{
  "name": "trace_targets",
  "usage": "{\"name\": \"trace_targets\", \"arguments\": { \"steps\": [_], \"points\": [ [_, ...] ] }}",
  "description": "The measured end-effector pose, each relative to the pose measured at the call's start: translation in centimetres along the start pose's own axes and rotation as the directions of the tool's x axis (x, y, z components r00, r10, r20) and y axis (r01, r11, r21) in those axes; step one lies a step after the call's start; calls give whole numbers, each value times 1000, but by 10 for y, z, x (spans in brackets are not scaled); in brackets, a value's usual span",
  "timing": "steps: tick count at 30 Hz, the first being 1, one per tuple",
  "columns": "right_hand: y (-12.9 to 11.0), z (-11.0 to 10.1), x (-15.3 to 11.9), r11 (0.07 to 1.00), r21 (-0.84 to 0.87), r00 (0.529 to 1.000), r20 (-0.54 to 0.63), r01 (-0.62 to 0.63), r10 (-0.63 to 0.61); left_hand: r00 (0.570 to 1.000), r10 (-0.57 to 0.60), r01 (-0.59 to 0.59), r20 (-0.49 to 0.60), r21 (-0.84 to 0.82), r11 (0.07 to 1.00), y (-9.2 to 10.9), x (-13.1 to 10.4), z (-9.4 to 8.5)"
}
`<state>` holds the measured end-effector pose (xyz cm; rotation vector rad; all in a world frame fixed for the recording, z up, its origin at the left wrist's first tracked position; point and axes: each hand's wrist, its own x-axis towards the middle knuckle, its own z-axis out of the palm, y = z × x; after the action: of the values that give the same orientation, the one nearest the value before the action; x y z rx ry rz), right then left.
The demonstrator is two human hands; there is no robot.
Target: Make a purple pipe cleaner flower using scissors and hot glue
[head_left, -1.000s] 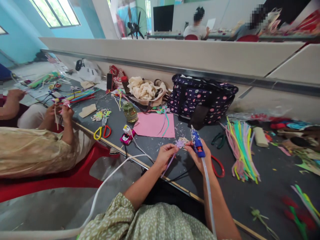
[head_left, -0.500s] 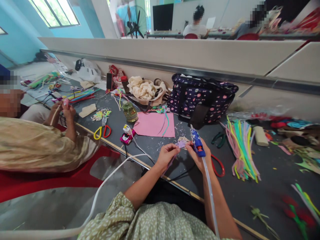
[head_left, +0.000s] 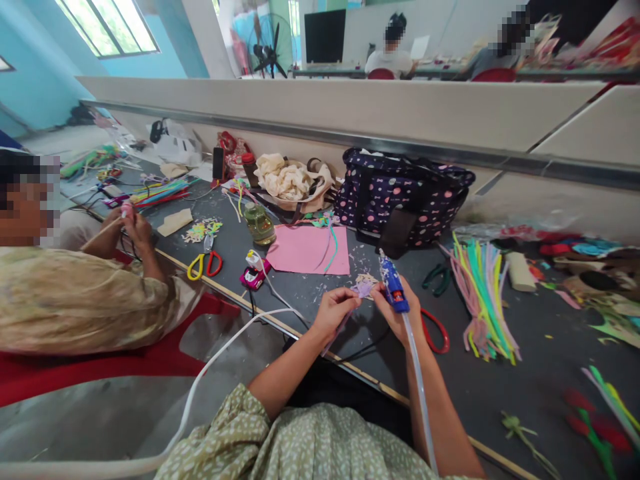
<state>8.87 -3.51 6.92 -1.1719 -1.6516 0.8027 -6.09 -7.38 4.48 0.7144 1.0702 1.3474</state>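
Note:
My left hand [head_left: 334, 313] is closed, pinching a small light-purple fuzzy piece [head_left: 363, 288] that looks like pipe cleaner. A purple strand hangs below these fingers. My right hand [head_left: 400, 313] holds a blue hot glue gun [head_left: 393, 283], its nozzle pointing away from me and a long translucent glue stick [head_left: 419, 383] running back over my forearm. The thumb and finger of this hand also touch the purple piece's right side. Under the piece lies a small pile of pale scraps [head_left: 369, 279]. Red-handled scissors [head_left: 440, 333] rest beside my right wrist, partly hidden.
A pink sheet [head_left: 310, 250], green bottle [head_left: 260, 225] and purple toy-car-shaped power socket [head_left: 254, 275] stand ahead-left. Dark polka-dot bag [head_left: 375, 187] sits behind. Pliers [head_left: 437, 279] and bundled pipe cleaners [head_left: 485, 300] lie right. A white cable [head_left: 220, 347] crosses left; a co-worker [head_left: 85, 293] sits there.
My hands, the glue gun and the purple piece stay nearly still. The co-worker on the left has leaned, the head now further into view.

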Motion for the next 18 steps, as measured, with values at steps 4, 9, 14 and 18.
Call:
{"name": "trace_targets", "arguments": {
  "steps": [4, 9, 14, 18],
  "points": [
    [-3, 1, 0, 999, 40, 1000, -27, -9, 10, 1000, -9, 9, 2, -21, 1000, 1, 0, 0],
    [-8, 2, -2, 974, 214, 983, -152, -72, 106, 1000, 20, -20, -1, -82, 996, 1, 2, -4],
    [-9, 0, -5, 959, 269, 979, -155, -89, 135, 995, 102, -104, -23, -152, 983, 3, 3, -6],
    [-10, -1, -8, 953, 283, 981, -129, -103, 144, 985, 172, -175, -32, -154, 972, 5, 1, -5]
  ]
}}
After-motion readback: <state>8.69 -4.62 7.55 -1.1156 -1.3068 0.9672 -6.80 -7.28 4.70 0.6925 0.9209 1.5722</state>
